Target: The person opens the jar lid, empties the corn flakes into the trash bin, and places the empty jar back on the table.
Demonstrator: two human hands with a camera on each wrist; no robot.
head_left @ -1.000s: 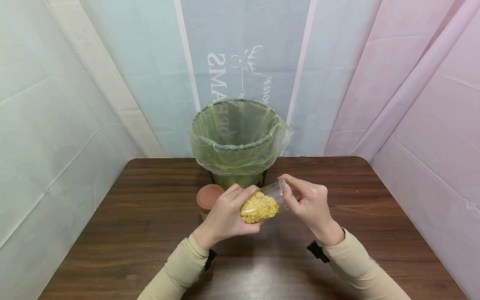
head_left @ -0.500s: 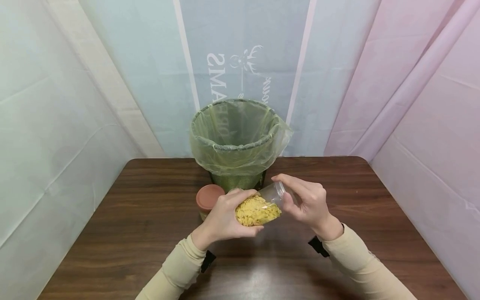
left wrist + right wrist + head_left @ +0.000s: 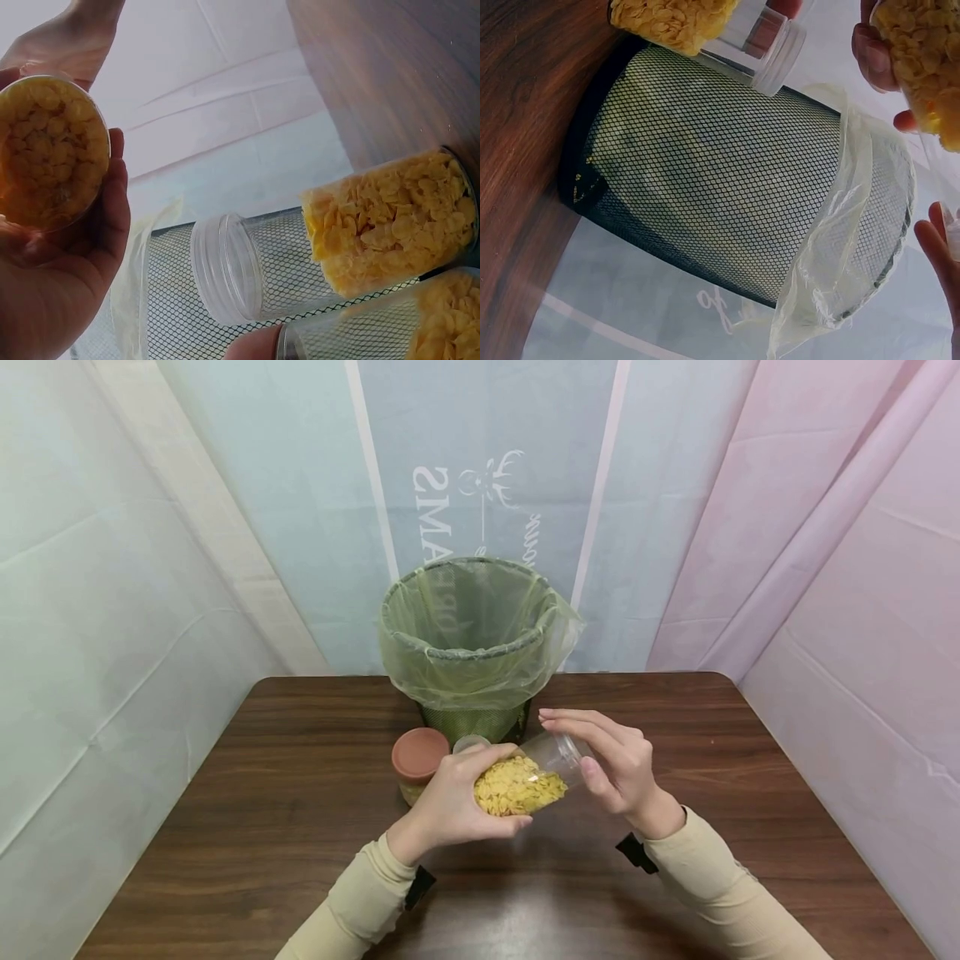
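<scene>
My left hand (image 3: 453, 797) grips a clear jar (image 3: 520, 787) part filled with yellow corn flakes, which lies tilted with its lidded end up to the right. In the left wrist view the base of this jar (image 3: 52, 154) faces the camera. My right hand (image 3: 618, 764) is at the clear lid (image 3: 567, 750), fingers straight over its far side and thumb beside its near edge. How firmly they touch it is unclear. Behind my left hand stand a jar with a red-brown lid (image 3: 420, 754) and a jar with a clear lid (image 3: 472, 742), each holding flakes.
A mesh waste bin (image 3: 712, 165) with a pale yellow-green liner (image 3: 480, 681) stands at the back of the brown wooden table (image 3: 300, 827), close behind the two standing jars. Pale cloth curtains (image 3: 315, 510) enclose the table at the back and both sides.
My right hand's fingers have straightened and shifted around the lid, away from their earlier pinch. The held jar has turned slightly, and the clear-lidded jar behind my left hand has come into sight.
</scene>
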